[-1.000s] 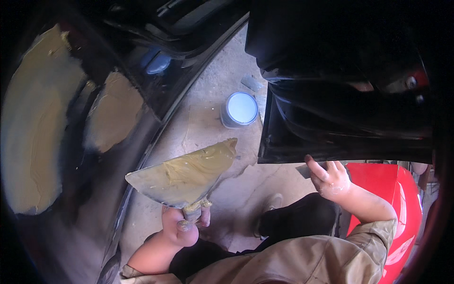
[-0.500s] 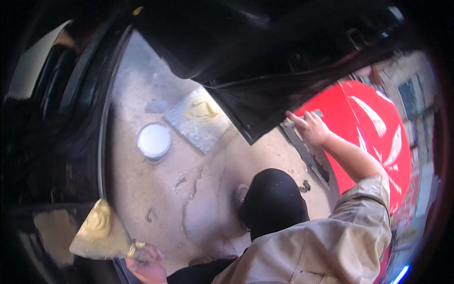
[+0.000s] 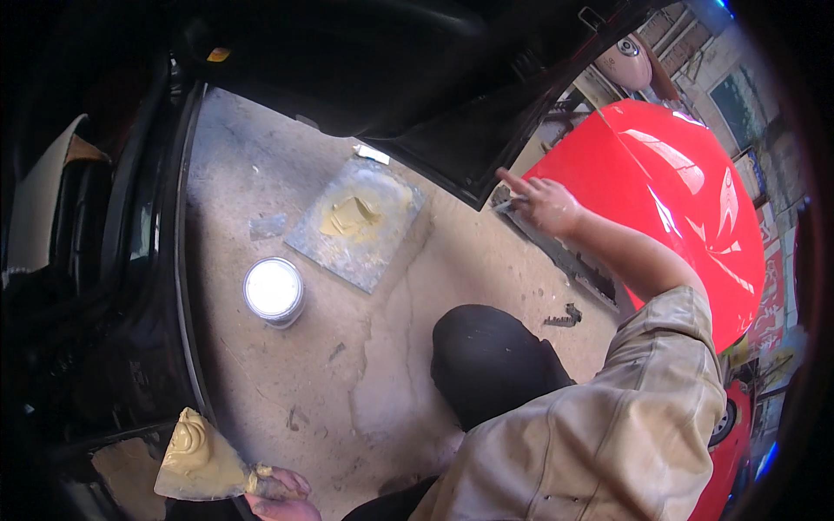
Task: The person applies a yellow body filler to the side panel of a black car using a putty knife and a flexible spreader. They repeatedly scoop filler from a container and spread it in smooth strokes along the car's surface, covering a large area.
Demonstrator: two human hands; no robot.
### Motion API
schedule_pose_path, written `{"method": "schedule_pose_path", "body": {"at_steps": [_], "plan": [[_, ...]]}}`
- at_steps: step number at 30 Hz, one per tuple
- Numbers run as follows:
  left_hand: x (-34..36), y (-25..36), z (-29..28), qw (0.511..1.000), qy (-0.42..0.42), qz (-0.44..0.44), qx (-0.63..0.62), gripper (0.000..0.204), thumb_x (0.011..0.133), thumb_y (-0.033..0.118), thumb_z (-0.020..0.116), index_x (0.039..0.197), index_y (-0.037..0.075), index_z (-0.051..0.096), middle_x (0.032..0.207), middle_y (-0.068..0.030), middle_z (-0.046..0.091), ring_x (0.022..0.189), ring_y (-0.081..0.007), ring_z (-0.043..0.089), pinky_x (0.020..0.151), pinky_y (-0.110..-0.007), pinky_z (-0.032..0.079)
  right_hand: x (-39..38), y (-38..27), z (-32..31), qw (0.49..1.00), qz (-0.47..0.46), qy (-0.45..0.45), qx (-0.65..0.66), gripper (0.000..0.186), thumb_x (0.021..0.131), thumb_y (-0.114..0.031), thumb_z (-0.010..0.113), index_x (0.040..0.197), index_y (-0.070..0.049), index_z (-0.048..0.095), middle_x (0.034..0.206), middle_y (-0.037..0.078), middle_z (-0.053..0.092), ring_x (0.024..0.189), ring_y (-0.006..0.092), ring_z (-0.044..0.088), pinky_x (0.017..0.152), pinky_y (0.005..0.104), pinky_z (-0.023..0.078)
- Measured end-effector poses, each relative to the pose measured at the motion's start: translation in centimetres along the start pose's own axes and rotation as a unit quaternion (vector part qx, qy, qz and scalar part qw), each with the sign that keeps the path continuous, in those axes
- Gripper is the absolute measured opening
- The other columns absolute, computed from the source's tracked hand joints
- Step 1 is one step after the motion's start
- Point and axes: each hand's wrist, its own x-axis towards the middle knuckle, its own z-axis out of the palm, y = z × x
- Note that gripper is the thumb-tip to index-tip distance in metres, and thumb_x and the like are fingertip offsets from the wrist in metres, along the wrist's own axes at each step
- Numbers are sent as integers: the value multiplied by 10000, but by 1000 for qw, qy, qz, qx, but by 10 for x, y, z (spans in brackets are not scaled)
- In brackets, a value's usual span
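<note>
At the lower left, my left hand [image 3: 282, 495] is closed round the handle of a putty knife [image 3: 201, 464]. Its wide blade carries a thick heap of yellow putty, held next to the black car's sill [image 3: 195, 382]. My right hand [image 3: 549, 206] is at the lower corner of the open black car door [image 3: 465, 178]. Its index finger stretches toward the door's edge and the other fingers are loosely bent, with nothing visible in them. Whether the fingertip touches the door, I cannot tell.
On the floor lies a grey board [image 3: 347, 252] with yellow putty spread on it. Beside it stands a round can with a white lid [image 3: 274, 289]. A red car panel [image 3: 651, 191] stands at right, with a dark strip [image 3: 565, 252] along its near side.
The view has shifted, with the door and right hand appearing farther up and left. The putty knife stays in my left hand, a little lower in view.
</note>
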Motion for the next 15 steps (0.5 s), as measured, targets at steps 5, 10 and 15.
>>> {"method": "schedule_pose_path", "body": {"at_steps": [5,10,15], "plan": [[-5,2,14,996,57,-49,-53,719,871,788,534,1050,92,540,796,-39,548,621,-190,515,510,-258,375,48,-76,-30,951,-185,185,167,367,811,-80,704,1171,-75,634,1255,127,657,944,300,663,796,461,563],[-20,8,29,974,180,-106,-86,471,976,544,526,1110,93,537,749,-57,562,551,-163,523,431,-288,396,123,-183,-98,801,-309,331,392,547,725,65,685,1257,-57,656,1117,123,708,912,306,673,799,409,557],[-27,17,45,998,24,55,-37,274,998,247,621,1133,53,484,791,-65,563,582,-158,542,499,-295,451,132,-261,-178,680,-347,498,412,432,739,17,676,1159,-64,733,1165,158,699,1020,315,654,884,422,525]]}}
